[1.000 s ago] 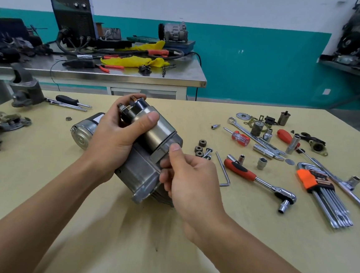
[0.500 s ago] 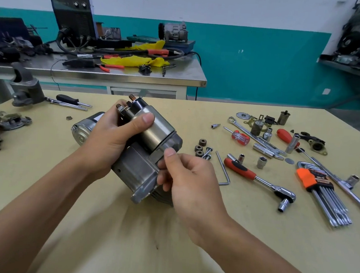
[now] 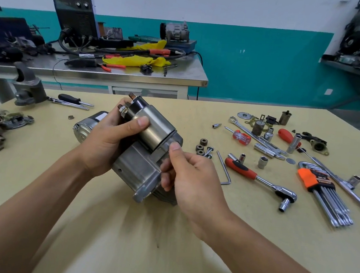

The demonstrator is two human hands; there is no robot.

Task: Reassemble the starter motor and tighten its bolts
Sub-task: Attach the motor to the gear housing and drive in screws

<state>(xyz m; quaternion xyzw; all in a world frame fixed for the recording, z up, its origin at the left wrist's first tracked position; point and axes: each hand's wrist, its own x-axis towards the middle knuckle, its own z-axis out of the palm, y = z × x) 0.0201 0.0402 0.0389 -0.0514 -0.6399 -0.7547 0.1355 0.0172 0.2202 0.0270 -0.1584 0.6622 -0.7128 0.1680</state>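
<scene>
A silver starter motor (image 3: 138, 169) is tilted above the yellow table (image 3: 122, 240), its flange end toward me. My left hand (image 3: 111, 139) grips its solenoid cylinder (image 3: 156, 127), thumb across the top. My right hand (image 3: 189, 178) curls round the housing's right flange, thumb on the edge below the solenoid. Copper terminals (image 3: 132, 95) stick up at the solenoid's far end. Three small gears (image 3: 201, 148) and two bolts (image 3: 209, 151) lie just right of the motor. What my right fingers touch behind the flange is hidden.
Right of the motor lie a bent hex key (image 3: 224, 168), a red-handled ratchet (image 3: 258, 179), loose sockets (image 3: 262, 162), a small red screwdriver (image 3: 240, 137), a hex key set (image 3: 324, 194) and a spanner (image 3: 259, 136). A grey casting (image 3: 27, 89) and a black screwdriver (image 3: 73, 100) sit far left. A steel bench (image 3: 115, 74) stands behind.
The motor has tipped slightly, its terminal end rising. My left thumb slid a little along the solenoid; my right hand stayed on the flange.
</scene>
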